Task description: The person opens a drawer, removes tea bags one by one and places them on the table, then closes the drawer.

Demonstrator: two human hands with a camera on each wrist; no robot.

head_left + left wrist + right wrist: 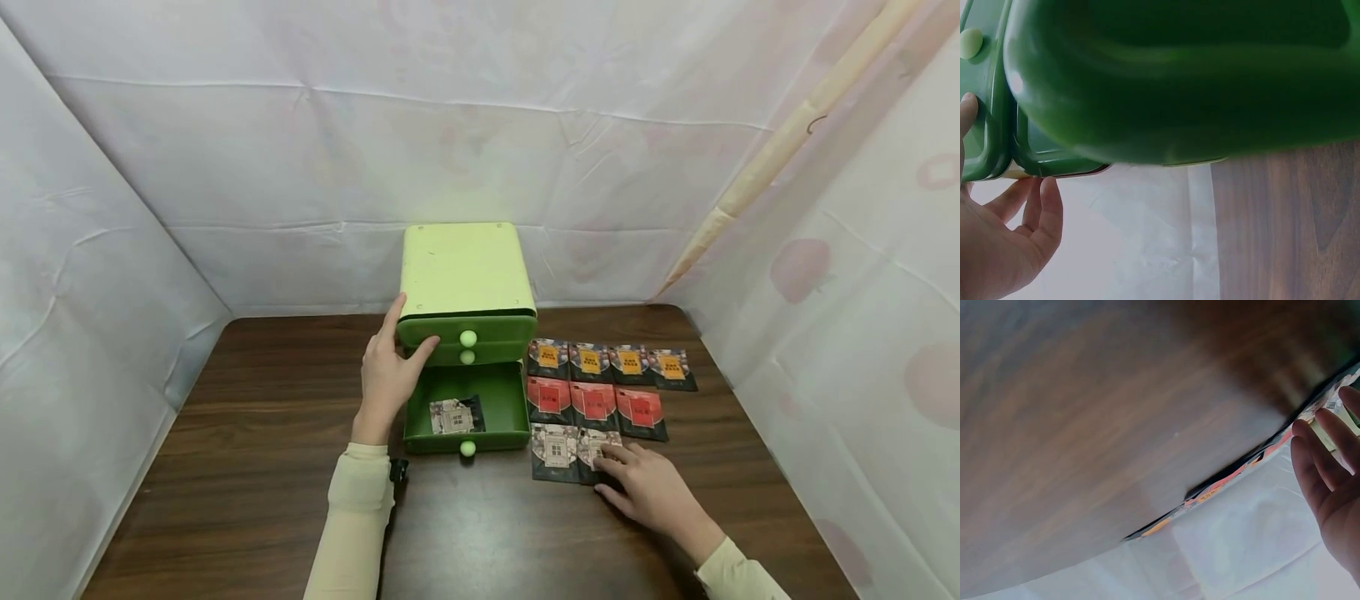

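Note:
A small drawer cabinet (467, 268) with a light green top and dark green drawers stands on the table. My left hand (386, 375) holds its left front corner, thumb on the upper drawer front and fingers along the side. The bottom drawer (506, 408) is pulled out, with one beige-and-black sachet (457, 416) lying inside. My right hand (652, 487) reaches over the right one of two beige-and-black sachets (598, 442) on the table, fingers extended and fingertips on it. Left of that lies the other beige sachet (555, 452). In the right wrist view the sachets show edge-on beside the fingers (1313, 465).
Behind the beige pair lie three red sachets (592, 406) in a row. Farther back is a row of several orange-labelled dark sachets (588, 361). White cloth walls (300, 167) enclose the wooden table (262, 467) at the back and sides.

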